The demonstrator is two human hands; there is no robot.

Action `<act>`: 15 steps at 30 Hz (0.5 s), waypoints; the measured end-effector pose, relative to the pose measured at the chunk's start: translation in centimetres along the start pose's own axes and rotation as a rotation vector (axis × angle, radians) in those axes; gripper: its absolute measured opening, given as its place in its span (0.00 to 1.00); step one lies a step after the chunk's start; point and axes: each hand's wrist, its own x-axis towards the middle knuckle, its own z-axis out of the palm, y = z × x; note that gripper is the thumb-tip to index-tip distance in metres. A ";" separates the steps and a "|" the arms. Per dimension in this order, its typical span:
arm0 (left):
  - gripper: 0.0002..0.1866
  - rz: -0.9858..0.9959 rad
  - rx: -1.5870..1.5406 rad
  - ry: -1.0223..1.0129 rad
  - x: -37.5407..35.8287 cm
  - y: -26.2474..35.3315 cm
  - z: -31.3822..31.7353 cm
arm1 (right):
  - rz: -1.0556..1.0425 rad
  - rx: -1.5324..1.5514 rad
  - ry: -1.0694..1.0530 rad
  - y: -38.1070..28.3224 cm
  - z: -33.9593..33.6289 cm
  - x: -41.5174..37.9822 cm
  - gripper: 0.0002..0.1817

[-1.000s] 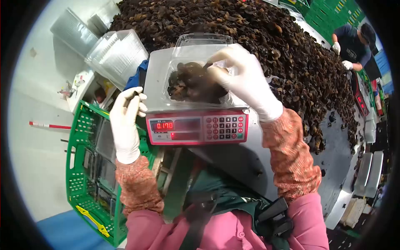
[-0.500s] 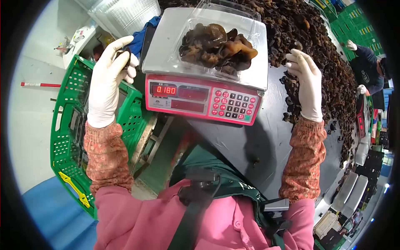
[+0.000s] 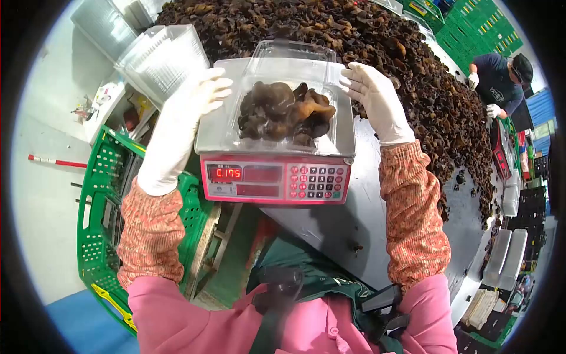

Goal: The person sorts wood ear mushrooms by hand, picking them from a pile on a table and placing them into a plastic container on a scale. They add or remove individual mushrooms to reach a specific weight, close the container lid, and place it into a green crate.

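Observation:
A clear plastic box [image 3: 286,144] with dark brown wood-ear fungus [image 3: 283,112] in it sits on the silver pan of a red scale [image 3: 274,184]. Its lid [image 3: 293,52] stands open at the back. The red display reads 0.175. On the left of the box, my gloved left hand [image 3: 203,97] has its fingers spread and holds nothing. My gloved right hand [image 3: 372,94] is at the box's right side, open and empty, its fingertips near the box's back right corner.
A large heap of fungus [image 3: 354,29] covers the grey table [image 3: 365,177] behind and to the right. Stacked clear boxes [image 3: 162,62] stand at the back left, above a green crate [image 3: 94,236]. A co-worker [image 3: 498,79] is at the far right.
Both hands have moved inward to the sides of the box. The dark piece at my left fingers is no longer there. The display went from 0.180 to 0.175, and the view has shifted.

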 end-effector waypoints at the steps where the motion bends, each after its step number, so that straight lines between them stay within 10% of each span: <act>1: 0.24 -0.025 -0.101 0.056 -0.1 0.0 -0.4 | 0.007 -0.006 0.011 -0.1 -0.1 -0.1 0.24; 11: 0.20 -0.625 -0.224 -0.197 -2.5 -2.7 0.2 | 0.136 0.568 -0.118 1.8 1.4 4.5 0.30; 15: 0.27 -0.693 -0.390 -0.200 -2.4 -4.2 -0.2 | -0.281 0.115 -0.409 -1.5 0.0 0.6 0.25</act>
